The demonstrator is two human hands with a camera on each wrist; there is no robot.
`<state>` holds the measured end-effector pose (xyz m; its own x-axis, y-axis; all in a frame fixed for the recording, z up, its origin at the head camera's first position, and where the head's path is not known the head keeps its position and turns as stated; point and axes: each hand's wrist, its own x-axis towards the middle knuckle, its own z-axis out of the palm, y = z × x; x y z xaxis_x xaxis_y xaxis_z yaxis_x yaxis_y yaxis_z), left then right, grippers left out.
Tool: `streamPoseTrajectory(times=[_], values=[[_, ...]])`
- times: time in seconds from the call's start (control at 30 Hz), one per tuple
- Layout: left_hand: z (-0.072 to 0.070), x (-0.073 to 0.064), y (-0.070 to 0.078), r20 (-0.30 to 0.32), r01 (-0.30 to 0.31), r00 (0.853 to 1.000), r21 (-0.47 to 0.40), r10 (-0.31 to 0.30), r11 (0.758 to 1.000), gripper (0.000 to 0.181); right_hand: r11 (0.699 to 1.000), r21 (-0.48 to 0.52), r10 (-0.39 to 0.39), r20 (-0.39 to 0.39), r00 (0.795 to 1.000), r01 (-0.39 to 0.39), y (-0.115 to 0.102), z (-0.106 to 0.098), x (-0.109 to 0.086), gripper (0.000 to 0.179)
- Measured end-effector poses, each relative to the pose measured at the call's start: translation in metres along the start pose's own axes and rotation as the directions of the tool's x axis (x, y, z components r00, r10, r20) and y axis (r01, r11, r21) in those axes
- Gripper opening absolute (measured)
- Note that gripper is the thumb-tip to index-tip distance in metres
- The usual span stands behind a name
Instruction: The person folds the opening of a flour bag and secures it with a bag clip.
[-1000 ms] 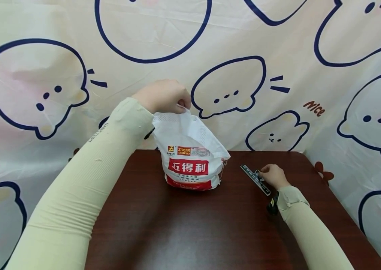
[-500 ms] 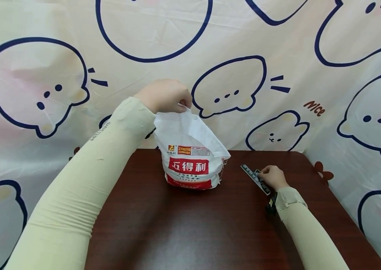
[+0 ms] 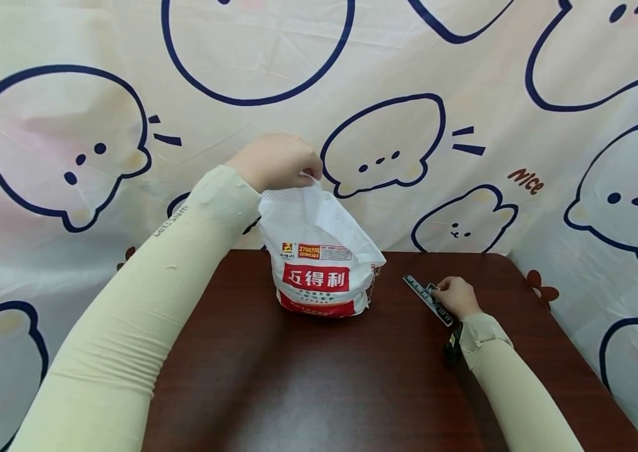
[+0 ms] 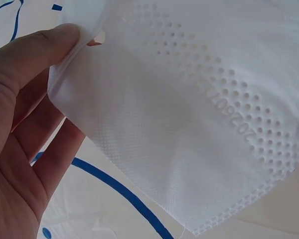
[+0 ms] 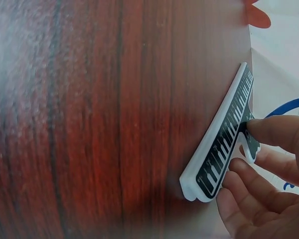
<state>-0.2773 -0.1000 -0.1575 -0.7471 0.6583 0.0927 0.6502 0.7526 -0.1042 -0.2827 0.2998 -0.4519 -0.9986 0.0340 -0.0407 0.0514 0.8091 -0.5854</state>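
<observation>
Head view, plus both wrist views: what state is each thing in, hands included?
Bag: standing on the table, top held up; whether its mouth is open, I can't tell.
Clip: held by the fingers; appears closed.
Left hand: pinching the bag's top edge.
Right hand: pinching the clip.
Curtain: hanging, creased.

A white bag (image 3: 319,251) stands near a seemingly plastic clip (image 5: 225,144).

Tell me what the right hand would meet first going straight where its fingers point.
The right hand would first meet the long black-and-white plastic clip, printed with piano keys, that it pinches; beyond, probably the rounded white-and-red fabric-like bag, though depth is unclear.
</observation>
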Motion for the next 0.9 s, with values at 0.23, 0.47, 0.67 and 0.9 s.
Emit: streamPoseTrajectory(times=[0.23, 0.47, 0.67, 0.9], values=[[0.0011, -0.0007, 0.0025, -0.014, -0.005, 1.000, 0.026, 0.006, 1.000, 0.021, 1.000, -0.002, -0.012, -0.003, 1.000, 0.012, -0.0007, -0.0011, -0.0012, 0.022], [0.0049, -0.0001, 0.0013, -0.044, -0.016, 0.999, 0.034, 0.018, 0.999, 0.022, 1.000, 0.006, -0.016, 0.002, 1.000, 0.016, -0.0034, -0.0045, -0.0041, 0.023], [0.0048, -0.0002, 0.0004, -0.037, -0.013, 0.999, 0.029, 0.014, 0.999, 0.022, 1.000, -0.001, -0.026, -0.013, 1.000, 0.026, -0.0036, -0.0045, -0.0049, 0.025], [0.0050, -0.0008, 0.0000, -0.035, -0.018, 0.999, 0.022, 0.018, 1.000, 0.022, 1.000, 0.000, -0.029, -0.013, 1.000, 0.029, -0.0028, -0.0044, -0.0050, 0.023]])
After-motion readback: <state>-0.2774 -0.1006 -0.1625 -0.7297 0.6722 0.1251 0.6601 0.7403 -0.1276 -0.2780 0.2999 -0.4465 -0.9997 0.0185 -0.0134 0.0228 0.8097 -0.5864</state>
